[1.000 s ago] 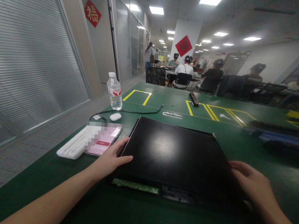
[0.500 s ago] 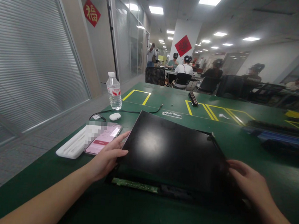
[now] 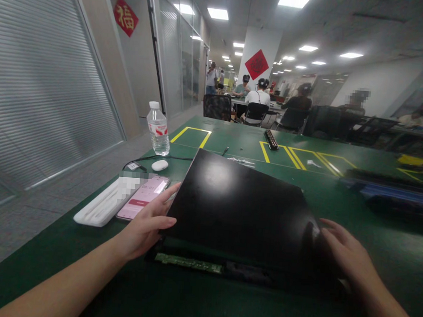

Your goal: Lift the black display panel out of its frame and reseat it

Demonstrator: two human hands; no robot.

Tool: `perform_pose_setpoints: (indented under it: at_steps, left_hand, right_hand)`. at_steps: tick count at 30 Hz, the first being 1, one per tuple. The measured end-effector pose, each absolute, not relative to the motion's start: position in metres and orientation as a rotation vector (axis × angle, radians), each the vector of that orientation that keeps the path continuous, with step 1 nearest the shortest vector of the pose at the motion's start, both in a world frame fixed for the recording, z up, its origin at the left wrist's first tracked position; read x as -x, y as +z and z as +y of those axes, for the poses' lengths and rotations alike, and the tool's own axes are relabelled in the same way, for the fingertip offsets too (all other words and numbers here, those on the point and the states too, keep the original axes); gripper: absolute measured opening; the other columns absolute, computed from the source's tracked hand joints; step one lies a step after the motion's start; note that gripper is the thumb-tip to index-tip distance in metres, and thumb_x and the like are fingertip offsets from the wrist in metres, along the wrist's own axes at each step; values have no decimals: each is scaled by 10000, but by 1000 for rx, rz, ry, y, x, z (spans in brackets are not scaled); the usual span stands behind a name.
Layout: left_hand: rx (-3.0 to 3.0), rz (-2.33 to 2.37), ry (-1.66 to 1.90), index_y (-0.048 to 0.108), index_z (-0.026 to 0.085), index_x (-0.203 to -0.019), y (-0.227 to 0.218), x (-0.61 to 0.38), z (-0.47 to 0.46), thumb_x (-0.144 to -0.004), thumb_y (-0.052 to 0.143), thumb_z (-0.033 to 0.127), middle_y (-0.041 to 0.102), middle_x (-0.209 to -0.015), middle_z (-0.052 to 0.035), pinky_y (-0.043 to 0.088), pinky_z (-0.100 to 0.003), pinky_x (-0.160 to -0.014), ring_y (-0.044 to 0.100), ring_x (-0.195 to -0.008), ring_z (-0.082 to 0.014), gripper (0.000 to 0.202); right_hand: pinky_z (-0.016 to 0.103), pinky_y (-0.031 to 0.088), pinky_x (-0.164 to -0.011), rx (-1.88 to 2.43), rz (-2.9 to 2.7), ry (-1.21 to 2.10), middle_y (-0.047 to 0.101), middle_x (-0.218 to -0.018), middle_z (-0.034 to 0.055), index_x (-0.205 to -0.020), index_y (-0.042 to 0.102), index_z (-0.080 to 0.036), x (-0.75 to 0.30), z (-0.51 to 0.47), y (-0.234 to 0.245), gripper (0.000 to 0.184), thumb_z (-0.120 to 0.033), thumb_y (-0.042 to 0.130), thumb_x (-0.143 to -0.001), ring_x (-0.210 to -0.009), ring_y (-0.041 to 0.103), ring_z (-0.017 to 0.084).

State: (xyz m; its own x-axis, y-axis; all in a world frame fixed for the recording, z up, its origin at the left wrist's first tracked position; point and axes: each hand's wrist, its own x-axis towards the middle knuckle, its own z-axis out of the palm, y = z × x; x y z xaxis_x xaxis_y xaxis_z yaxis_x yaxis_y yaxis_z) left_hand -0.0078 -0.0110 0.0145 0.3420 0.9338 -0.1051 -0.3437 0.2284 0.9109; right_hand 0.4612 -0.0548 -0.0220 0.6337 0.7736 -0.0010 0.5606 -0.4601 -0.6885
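Note:
A large black flat panel (image 3: 237,209) lies in front of me on the green table (image 3: 222,306), its far edge tilted up off the black base below. A green circuit strip (image 3: 187,263) shows along the base's near edge. My left hand (image 3: 147,224) grips the panel's left edge, fingers curled under it. At the panel's right near corner, my right hand (image 3: 350,257) holds the edge with fingers wrapped round.
Left of the panel lie a phone (image 3: 142,203), a white tray (image 3: 97,209), a white earbud case (image 3: 159,165), a black cable and a water bottle (image 3: 158,130). Dark devices (image 3: 392,192) sit at the right. Several people sit at tables far behind.
The panel's far edge has risen steadily off the base while both hands keep their hold on its sides.

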Motion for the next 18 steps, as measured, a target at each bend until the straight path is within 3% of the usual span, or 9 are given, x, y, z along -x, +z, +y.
perform_pose_setpoints:
  at_steps: [5, 13, 15, 18]
  left_hand:
    - [-975, 777, 1027, 355, 306, -1681, 16, 8, -13, -676, 826, 203, 658, -1547, -96, 510, -488, -1143, 586, -1422, -418, 1114]
    - [-987, 777, 1033, 429, 361, -1640, 15, 13, -12, -697, 819, 229, 619, -1592, -59, 546, -480, -1091, 564, -1441, -421, 1028]
    - [-979, 796, 1070, 488, 386, -1601, 17, 15, -11, -704, 796, 234, 608, -1603, -29, 562, -472, -1062, 554, -1449, -419, 960]
    - [-955, 832, 1126, 611, 358, -1503, 21, 16, -10, -693, 755, 242, 637, -1572, -15, 575, -450, -1023, 550, -1447, -419, 831]
  right_hand:
    - [510, 507, -1054, 2146, -953, 467, 800, -1199, 143, -1056, 821, -229, -463, -53, -24, 445, -515, 596, -801, -1213, 692, 383]
    - [515, 539, -1045, 1891, -746, 713, 784, -1277, 150, -983, 810, -220, -466, -55, -27, 357, -456, 682, -746, -1289, 672, 388]
    - [496, 558, -1030, 1808, -729, 749, 786, -1273, 148, -1005, 810, -218, -467, -57, -24, 368, -443, 696, -738, -1283, 679, 392]
    - [434, 602, -966, 1701, -818, 749, 783, -1279, 150, -1192, 787, -216, -467, -62, -17, 481, -462, 652, -801, -1229, 716, 373]
